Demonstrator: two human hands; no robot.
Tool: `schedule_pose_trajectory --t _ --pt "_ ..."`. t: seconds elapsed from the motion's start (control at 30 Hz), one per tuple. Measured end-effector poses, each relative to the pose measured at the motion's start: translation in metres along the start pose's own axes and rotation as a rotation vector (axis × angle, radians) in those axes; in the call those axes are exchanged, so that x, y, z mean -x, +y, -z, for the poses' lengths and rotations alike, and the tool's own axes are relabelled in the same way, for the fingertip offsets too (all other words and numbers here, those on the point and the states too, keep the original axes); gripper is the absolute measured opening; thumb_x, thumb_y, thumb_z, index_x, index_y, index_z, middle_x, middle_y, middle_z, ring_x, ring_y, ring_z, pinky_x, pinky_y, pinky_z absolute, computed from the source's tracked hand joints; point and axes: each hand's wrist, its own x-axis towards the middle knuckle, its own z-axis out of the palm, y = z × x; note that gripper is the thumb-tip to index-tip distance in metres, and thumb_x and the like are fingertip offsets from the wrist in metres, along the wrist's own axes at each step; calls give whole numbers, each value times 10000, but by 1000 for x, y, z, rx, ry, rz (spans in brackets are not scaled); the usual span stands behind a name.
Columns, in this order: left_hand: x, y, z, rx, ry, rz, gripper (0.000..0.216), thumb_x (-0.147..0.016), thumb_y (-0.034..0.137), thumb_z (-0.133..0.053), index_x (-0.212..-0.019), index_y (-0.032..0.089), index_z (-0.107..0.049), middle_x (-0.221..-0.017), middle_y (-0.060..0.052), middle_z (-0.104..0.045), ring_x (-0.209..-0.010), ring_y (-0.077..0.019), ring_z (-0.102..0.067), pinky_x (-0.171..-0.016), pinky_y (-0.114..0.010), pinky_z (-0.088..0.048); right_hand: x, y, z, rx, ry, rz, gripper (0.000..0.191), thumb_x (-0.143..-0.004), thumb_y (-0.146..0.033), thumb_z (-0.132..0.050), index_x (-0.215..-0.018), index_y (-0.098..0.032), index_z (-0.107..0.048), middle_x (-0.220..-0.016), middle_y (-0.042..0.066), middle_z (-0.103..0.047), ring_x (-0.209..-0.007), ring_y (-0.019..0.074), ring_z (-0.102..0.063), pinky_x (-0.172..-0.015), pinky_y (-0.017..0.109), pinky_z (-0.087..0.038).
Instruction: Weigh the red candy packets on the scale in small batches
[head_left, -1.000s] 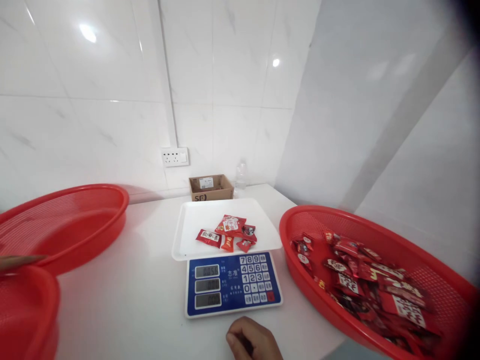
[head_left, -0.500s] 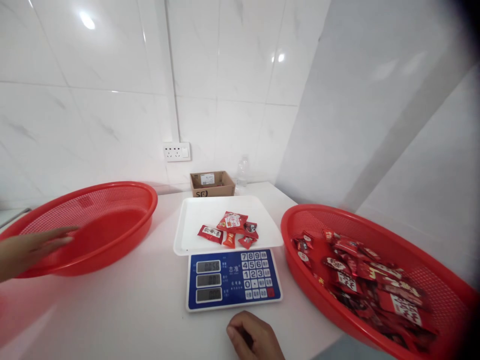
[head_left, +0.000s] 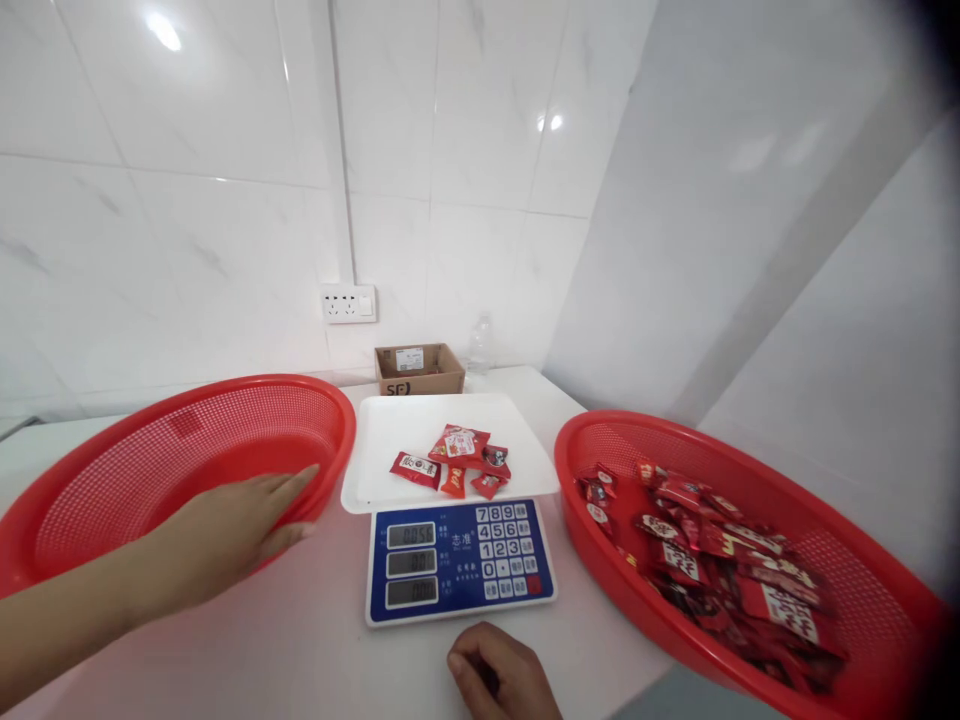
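My left hand point(head_left: 232, 520) lies across the near right side of the left red basket point(head_left: 319, 395), at its rim. Its fingers are stretched and stand apart from the thumb, with no item visible in them. Below the blue keypad of the scale point(head_left: 461, 560), my right hand point(head_left: 506, 672) rests on the table, loosely curled with nothing showing in it. On the scale's white tray point(head_left: 382, 425) sits a small group of red snack packets point(head_left: 457, 445). The right red basket point(head_left: 574, 440) holds many more red snack packets point(head_left: 720, 560).
Behind the scale stands an open cardboard box point(head_left: 420, 382), with a clear plastic bottle point(head_left: 480, 345) beside it. A socket point(head_left: 349, 304) is on the tiled wall. The white table point(head_left: 300, 650) carries both baskets, one on each side of the scale.
My left hand has reached rightward across the left basket, and that basket has shifted right, nearer the scale tray. My right hand and the packets on the tray stay as they were.
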Motion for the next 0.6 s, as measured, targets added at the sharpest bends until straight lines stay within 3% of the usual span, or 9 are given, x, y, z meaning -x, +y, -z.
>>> schedule_pose_trajectory --t 0.1,0.2,0.3,0.43,0.6 --pt "-30 31 10 -26 -199 -216 637 -843 573 -380 -1385 240 -353 -1429 -67 -398 -1312 -280 -346 -1044 -443 -306 0 -2 1 16 0 6 253 -827 -357 -477 -681 -188 -593 -613 -1 -581 -570 120 -517 -527 199 -373" --pt "-60 77 9 98 -349 -388 667 -874 563 -328 -1442 245 -179 -1516 -79 -196 -1373 -253 -206 -1069 -426 -270 -1 -4 2 30 10 8 228 -826 -328 -476 -689 -185 -590 -620 1 -583 -582 124 -529 -544 201 -379" --pt "-86 118 -7 98 -385 -479 784 -815 633 -397 -1446 241 -147 -1532 -129 -97 -1388 -302 -108 -1079 -464 -221 0 -6 2 36 15 -5 206 -816 -301 -476 -692 -182 -588 -620 5 -587 -587 130 -539 -548 203 -383" --pt "-114 143 -32 64 -369 -513 728 -778 635 -454 -1392 276 -303 -1478 -144 -255 -1306 -366 -297 -979 -507 -344 0 -7 2 49 26 1 193 -807 -285 -473 -694 -182 -591 -632 10 -598 -592 132 -542 -546 202 -384" --pt "-132 147 -39 50 -312 -527 432 -804 215 -496 -1236 200 -511 -1233 -130 -530 -1108 -290 -495 -913 -418 -405 -1 -7 3 55 10 3 193 -813 -272 -466 -706 -176 -595 -635 13 -597 -590 130 -542 -542 202 -383"
